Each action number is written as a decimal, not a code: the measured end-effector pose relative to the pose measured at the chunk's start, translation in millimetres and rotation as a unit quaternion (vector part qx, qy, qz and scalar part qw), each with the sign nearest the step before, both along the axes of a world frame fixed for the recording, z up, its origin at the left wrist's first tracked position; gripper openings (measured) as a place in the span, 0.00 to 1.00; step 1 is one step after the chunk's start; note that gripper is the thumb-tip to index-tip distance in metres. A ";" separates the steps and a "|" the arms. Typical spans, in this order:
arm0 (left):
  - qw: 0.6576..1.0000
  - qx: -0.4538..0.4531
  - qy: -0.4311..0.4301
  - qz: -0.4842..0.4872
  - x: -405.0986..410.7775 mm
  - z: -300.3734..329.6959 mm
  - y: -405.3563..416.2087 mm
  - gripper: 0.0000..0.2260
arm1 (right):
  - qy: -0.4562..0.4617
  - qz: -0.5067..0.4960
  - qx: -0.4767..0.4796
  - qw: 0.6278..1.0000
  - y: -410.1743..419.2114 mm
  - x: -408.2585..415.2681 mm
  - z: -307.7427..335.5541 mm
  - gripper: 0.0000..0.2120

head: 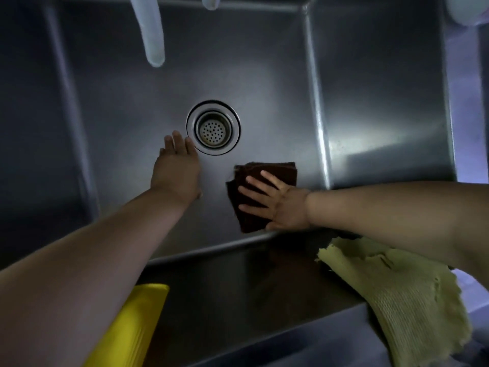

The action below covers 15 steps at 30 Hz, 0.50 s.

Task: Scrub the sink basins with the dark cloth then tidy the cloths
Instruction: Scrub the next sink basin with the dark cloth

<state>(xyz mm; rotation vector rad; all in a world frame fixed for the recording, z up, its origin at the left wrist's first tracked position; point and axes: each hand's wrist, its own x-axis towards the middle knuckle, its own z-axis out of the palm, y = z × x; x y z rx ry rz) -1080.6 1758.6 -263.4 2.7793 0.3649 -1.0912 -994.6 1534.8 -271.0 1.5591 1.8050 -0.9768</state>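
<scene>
Here my right hand (pixel 284 207) presses the dark cloth (pixel 260 192) flat on the sink basin (pixel 264 88) floor, fingers (pixel 251 193) spread straight, right of the drain (pixel 213 127). My left hand (pixel 177 168) lies released, touching the drain's left rim. A pale green cloth (pixel 404 295) drapes the near edge.

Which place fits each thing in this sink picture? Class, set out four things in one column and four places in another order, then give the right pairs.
Things:
1. dark cloth
2. drain strainer
3. pale green cloth
4. yellow object

Places:
A. on the front ledge at the right
B. in the middle of the basin floor
C. under the flat right hand
D. at the bottom edge, beneath the left forearm

Pairs: 1-C, 2-B, 3-A, 4-D
</scene>
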 end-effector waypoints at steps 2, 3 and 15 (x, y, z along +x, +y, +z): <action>1.000 0.007 -0.003 0.004 1.3 -2.0 -1.3 0.48 | 0.033 0.017 0.039 0.999 13.4 -14.5 -5.4 0.32; 1.000 0.012 -0.011 0.006 1.7 -3.0 -2.6 0.45 | 0.049 0.026 0.069 0.996 21.4 -22.5 -8.2 0.32; 1.000 0.022 0.014 -0.001 7.3 0.3 -7.9 0.47 | 0.025 -0.009 0.058 0.998 -15.7 0.6 -4.3 0.31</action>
